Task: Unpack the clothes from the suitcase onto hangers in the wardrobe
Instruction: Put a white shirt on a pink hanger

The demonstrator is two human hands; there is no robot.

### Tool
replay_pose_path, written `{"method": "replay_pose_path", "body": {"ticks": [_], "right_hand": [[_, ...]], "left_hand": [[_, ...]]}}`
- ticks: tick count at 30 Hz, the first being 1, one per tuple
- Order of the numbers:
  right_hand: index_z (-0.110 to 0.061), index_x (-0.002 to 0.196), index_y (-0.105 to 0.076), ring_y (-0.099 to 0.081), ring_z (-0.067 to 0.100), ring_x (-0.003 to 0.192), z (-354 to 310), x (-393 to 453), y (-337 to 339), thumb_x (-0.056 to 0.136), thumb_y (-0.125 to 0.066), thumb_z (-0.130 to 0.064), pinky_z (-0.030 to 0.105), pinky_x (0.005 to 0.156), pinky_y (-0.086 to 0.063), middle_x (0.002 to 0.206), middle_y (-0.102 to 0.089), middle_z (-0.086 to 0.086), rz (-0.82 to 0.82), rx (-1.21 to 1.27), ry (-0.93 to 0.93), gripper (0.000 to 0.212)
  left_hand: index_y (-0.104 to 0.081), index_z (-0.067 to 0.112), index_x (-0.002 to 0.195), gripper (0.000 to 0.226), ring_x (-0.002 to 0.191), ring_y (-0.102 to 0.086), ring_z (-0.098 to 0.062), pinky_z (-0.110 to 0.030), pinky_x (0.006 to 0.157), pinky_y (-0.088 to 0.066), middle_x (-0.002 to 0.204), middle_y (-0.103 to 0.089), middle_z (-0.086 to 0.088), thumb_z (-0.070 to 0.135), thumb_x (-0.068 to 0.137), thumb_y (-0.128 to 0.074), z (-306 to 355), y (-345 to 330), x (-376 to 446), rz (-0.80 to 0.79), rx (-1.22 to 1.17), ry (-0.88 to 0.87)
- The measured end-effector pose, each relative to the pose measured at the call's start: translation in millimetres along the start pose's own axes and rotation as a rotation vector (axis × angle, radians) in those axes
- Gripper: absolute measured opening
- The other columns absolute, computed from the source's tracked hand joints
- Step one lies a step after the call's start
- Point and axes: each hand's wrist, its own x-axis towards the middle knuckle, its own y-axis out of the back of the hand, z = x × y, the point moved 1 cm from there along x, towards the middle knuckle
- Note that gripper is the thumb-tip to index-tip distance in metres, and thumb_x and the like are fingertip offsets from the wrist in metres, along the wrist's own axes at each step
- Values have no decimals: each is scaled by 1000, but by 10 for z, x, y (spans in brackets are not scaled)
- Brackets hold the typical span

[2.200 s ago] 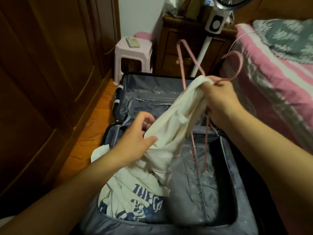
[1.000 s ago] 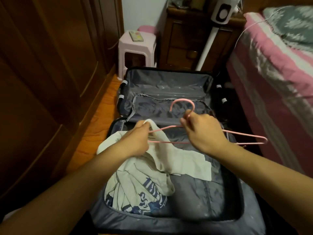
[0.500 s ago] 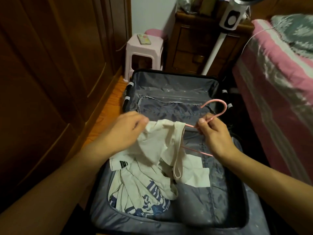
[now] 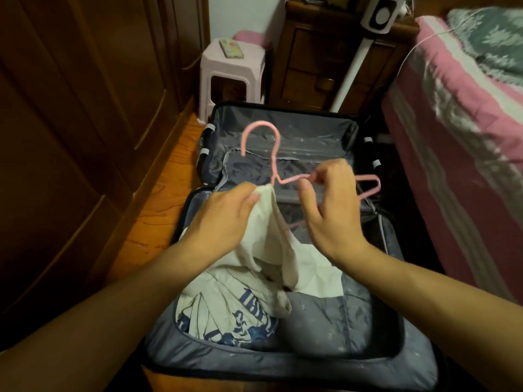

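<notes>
The dark wooden wardrobe (image 4: 70, 131) runs along the left of the room with its doors closed, so nothing has been hung inside yet. Beside it on the floor lies the grey fabric-lined suitcase (image 4: 283, 360), spread fully open with its lid half away from the person, which leaves both hands free to work directly above the near half. The cream T-shirt with dark blue printed lettering (image 4: 243, 304) is partly lifted: its printed body is heaped in the near left corner of the suitcase, while the upper part is drawn up toward the hinge line between the two halves. That keeps the weight resting in the case while the neck is opened for threading.

The thin pink wire hanger (image 4: 274, 159) stands hook-up above the far half. Its left arm disappears into the cloth, and its right arm juts toward the right edge of the suitcase. The left hand (image 4: 223, 219) grips a bunched fold of the shirt at the hanger's neck, apparently pulling the fabric over the shoulder. The right hand (image 4: 331, 210) pinches the hanger's right arm between thumb and fingertips, steadying it against that pull.

Half a second ago the hook leaned toward the right edge and the hanger lay low in front of the right hand. Now the hook is upright and further left, the shirt's top is raised, and the left hand has closed in beside the hanger's neck.
</notes>
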Motion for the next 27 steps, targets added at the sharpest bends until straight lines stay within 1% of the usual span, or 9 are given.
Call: {"method": "replay_pose_path", "body": {"ticks": [3, 5, 7, 9, 13, 17, 20, 25, 27], "right_hand": [[-16, 102, -57, -48, 20, 89, 170, -281, -231, 95, -49, -31, 38, 80, -42, 96, -51, 1, -361, -65, -105, 19], [-27, 134, -52, -47, 27, 110, 332, -500, -369, 92, -53, -31, 41, 97, -42, 124, -49, 1, -751, -179, -113, 42], [-36, 147, -39, -41, 29, 116, 428, -540, -398, 91, -58, -29, 43, 101, -40, 140, -37, 2, -874, -286, -29, 60], [-38, 149, -34, -38, 33, 116, 462, -504, -425, 89, -57, -30, 45, 100, -40, 143, -32, 5, -859, -349, -15, 64], [-28, 140, -46, -42, 36, 116, 772, -450, -455, 92, -54, -26, 45, 98, -43, 132, -39, 7, -979, -524, -59, 49], [-23, 115, -70, -62, 34, 107, 1261, -228, 86, 75, -61, -2, 37, 93, -51, 111, -67, 11, -872, -467, -39, 46], [-28, 88, -68, -60, 22, 85, 1386, -53, 509, 60, -61, 12, 22, 76, -42, 87, -69, -1, -772, -334, 45, 49], [-17, 94, -78, -67, 32, 95, 1523, -25, 563, 72, -67, 10, 36, 81, -52, 96, -71, 4, -718, -361, -60, 37], [-14, 97, -79, -66, 17, 102, 1488, -47, 538, 77, -73, 7, 23, 87, -48, 104, -70, -8, -674, -274, -61, 30]], "left_hand": [[-50, 14, 81, 33, 68, -52, -28, -47, 63, -44, 69, -51, -8, 38, 103, -43, 14, 130, 5, 79, -143, 67], [-54, 19, 80, 30, 67, -53, -23, -40, 62, -42, 69, -53, -3, 34, 105, -47, 78, 202, -6, 56, -186, 70], [-64, 23, 90, 23, 70, -58, -10, -31, 64, -43, 74, -61, 8, 28, 106, -49, 164, 286, -18, 48, -264, 53], [-71, 19, 104, 22, 83, -66, -5, -26, 73, -50, 86, -71, 11, 25, 106, -51, 202, 380, -6, 38, -379, 67], [-71, 9, 104, 28, 82, -60, -17, -39, 74, -50, 93, -67, -20, 29, 106, -52, 76, 587, 43, 6, -446, 55], [-75, 26, 114, 22, 103, -70, -9, -32, 91, -55, 106, -76, 6, 29, 103, -56, -246, 838, 21, -26, -324, 124], [-71, 34, 119, 23, 107, -66, 5, -13, 91, -52, 109, -73, 24, 28, 101, -57, -306, 826, -14, -138, -278, 122], [-71, 24, 121, 26, 113, -64, 3, -9, 92, -46, 114, -72, 22, 22, 101, -55, -90, 725, -43, -140, -359, -3], [-70, 25, 118, 25, 112, -65, 1, -10, 91, -47, 114, -73, 20, 17, 102, -52, -49, 674, -78, -87, -461, -1]]}}
